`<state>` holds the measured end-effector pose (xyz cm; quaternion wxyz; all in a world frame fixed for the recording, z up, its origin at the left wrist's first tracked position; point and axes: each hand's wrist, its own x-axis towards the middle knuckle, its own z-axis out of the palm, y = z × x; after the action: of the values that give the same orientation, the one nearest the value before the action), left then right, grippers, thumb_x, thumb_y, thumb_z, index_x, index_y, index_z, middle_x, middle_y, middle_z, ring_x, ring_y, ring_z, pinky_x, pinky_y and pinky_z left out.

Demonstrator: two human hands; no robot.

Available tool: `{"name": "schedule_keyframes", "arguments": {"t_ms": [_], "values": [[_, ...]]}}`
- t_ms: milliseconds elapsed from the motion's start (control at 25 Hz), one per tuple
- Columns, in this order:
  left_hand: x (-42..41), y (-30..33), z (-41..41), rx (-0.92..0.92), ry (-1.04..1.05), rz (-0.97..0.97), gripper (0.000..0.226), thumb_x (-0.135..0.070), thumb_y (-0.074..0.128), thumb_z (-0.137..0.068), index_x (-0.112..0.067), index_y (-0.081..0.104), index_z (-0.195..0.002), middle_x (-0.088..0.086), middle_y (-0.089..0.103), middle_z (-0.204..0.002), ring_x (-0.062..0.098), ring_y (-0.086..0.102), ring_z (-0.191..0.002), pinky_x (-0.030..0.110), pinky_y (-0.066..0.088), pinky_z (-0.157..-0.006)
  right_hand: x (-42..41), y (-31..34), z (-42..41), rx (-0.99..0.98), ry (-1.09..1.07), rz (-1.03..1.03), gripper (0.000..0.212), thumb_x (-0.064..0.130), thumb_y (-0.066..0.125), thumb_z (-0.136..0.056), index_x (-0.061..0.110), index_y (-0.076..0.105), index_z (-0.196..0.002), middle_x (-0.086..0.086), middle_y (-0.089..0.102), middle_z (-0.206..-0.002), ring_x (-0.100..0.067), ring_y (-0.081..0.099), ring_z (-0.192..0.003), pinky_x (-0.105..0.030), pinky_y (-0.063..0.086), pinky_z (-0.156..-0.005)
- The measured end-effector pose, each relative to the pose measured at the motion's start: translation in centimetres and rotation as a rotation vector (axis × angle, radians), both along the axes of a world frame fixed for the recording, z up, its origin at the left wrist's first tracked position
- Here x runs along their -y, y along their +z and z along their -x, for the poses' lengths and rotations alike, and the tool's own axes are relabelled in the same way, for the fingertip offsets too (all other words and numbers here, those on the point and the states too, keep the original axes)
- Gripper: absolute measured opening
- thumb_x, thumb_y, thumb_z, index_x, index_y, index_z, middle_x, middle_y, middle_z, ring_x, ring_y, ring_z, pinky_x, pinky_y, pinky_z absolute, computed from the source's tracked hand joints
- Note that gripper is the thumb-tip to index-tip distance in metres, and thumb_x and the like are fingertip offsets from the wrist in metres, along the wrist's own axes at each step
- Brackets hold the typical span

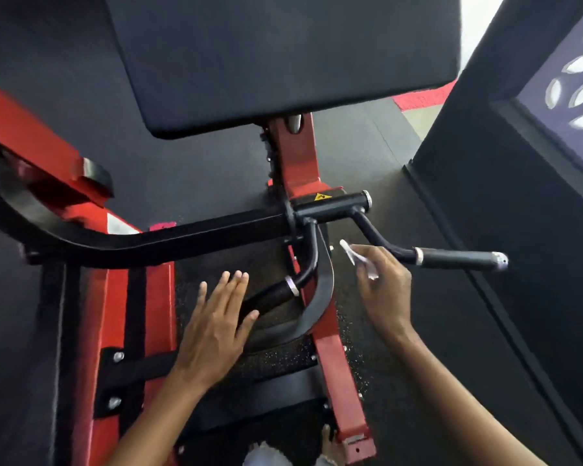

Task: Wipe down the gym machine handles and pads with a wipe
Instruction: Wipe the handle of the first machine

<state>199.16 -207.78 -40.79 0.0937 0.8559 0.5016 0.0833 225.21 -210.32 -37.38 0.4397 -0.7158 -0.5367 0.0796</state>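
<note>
1 view only, head-worn, wide-angle. Looks forward and steeply down from above the person's own forearms, which enter from the bottom edge. Close range: left hand (216,326) and right hand (382,287) sit mid-frame, within arm's reach of the lens. Machine frame (297,153) runs up the centre; black pad (283,55) fills the top, floor (189,183) beneath. Straight edges bow toward the frame borders. No 2nd view, so no shared area.
</note>
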Motion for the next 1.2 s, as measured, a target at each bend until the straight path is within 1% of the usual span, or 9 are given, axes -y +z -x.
{"name": "schedule_keyframes", "arguments": {"t_ms": [120,280,400,480,640,880,1000,1080,1200], "values": [[2.0,-1.6,4.7,0.015,0.091,0.067,0.063,-0.048,0.022,-0.098,-0.009,0.027,-0.147,0.006,0.034,-0.151,0.020,0.022,-0.143,0.037,0.006,-0.118,-0.9,-1.2,6.5,0.273,0.261,-0.012,0.027,0.010,0.047,-0.086,0.007,0.069,-0.102,-0.003,0.070,-0.105,-0.019,0.065,-0.091,-0.029,0.053,-0.078],[3.0,-4.2,5.9,0.003,0.083,0.080,0.058,-0.039,0.014,-0.100,-0.005,0.023,-0.146,0.011,0.036,-0.149,0.022,0.030,-0.141,0.040,0.012,-0.116,-1.4,-4.7,13.0,0.543,0.386,0.061,0.031,-0.001,0.069,-0.077,0.005,0.068,-0.107,-0.008,0.069,-0.110,-0.025,0.065,-0.101,-0.036,0.055,-0.082],[2.7,-5.1,5.9,0.091,0.106,0.076,0.052,-0.025,0.030,-0.101,-0.002,0.021,-0.147,0.012,0.032,-0.152,0.022,0.026,-0.142,0.037,0.008,-0.116,0.3,-7.1,16.0,0.626,0.498,0.046,0.033,0.001,0.051,-0.084,0.000,0.065,-0.114,-0.014,0.066,-0.116,-0.028,0.062,-0.111,-0.044,0.050,-0.094],[2.7,-5.4,6.0,0.102,0.094,0.040,0.051,-0.020,0.039,-0.099,0.000,0.027,-0.145,0.014,0.035,-0.149,0.024,0.031,-0.140,0.039,0.015,-0.116,1.2,-7.9,16.4,0.684,0.571,0.023,0.039,0.001,0.040,-0.087,-0.002,0.061,-0.121,-0.016,0.061,-0.125,-0.029,0.056,-0.120,-0.045,0.042,-0.103],[2.8,-5.6,6.3,0.086,0.107,0.027,0.051,-0.025,0.028,-0.098,0.004,0.037,-0.139,0.018,0.045,-0.142,0.027,0.043,-0.133,0.043,0.025,-0.113,0.8,-7.0,14.5,0.822,0.741,0.051,0.044,-0.002,0.037,-0.088,-0.002,0.054,-0.128,-0.015,0.054,-0.134,-0.028,0.049,-0.127,-0.042,0.038,-0.107],[2.9,-5.1,6.1,0.122,0.154,0.038,0.052,-0.028,0.028,-0.097,0.005,0.043,-0.134,0.019,0.052,-0.135,0.030,0.049,-0.128,0.047,0.022,-0.111,0.7,-5.7,8.5,0.752,0.453,0.151,0.049,0.001,0.031,-0.086,-0.002,0.051,-0.131,-0.015,0.051,-0.137,-0.029,0.048,-0.128,-0.034,0.022,-0.115],[2.9,-5.1,6.1,0.136,0.169,0.039,0.053,-0.030,0.030,-0.097,0.005,0.045,-0.133,0.018,0.054,-0.133,0.029,0.050,-0.126,0.047,0.021,-0.111,1.0,-6.1,11.3,0.677,0.284,0.160,0.051,-0.017,0.057,-0.075,-0.005,0.055,-0.125,-0.021,0.055,-0.130,-0.034,0.053,-0.122,-0.042,0.029,-0.112],[2.8,-4.9,6.2,0.121,0.162,0.024,0.051,-0.029,0.032,-0.097,0.006,0.047,-0.132,0.018,0.056,-0.131,0.029,0.052,-0.125,0.048,0.022,-0.110,1.3,-6.3,15.0,0.641,0.325,0.176,0.062,-0.021,0.071,-0.062,-0.006,0.058,-0.121,-0.021,0.059,-0.125,-0.033,0.056,-0.118,-0.047,0.037,-0.104],[2.8,-4.7,6.5,0.079,0.148,0.005,0.049,-0.025,0.035,-0.095,0.008,0.050,-0.128,0.020,0.058,-0.128,0.031,0.053,-0.124,0.050,0.024,-0.109,2.1,-7.1,19.0,0.621,0.553,0.124,0.048,-0.008,0.064,-0.076,-0.006,0.057,-0.123,-0.019,0.058,-0.127,-0.031,0.054,-0.122,-0.045,0.040,-0.104]]}}
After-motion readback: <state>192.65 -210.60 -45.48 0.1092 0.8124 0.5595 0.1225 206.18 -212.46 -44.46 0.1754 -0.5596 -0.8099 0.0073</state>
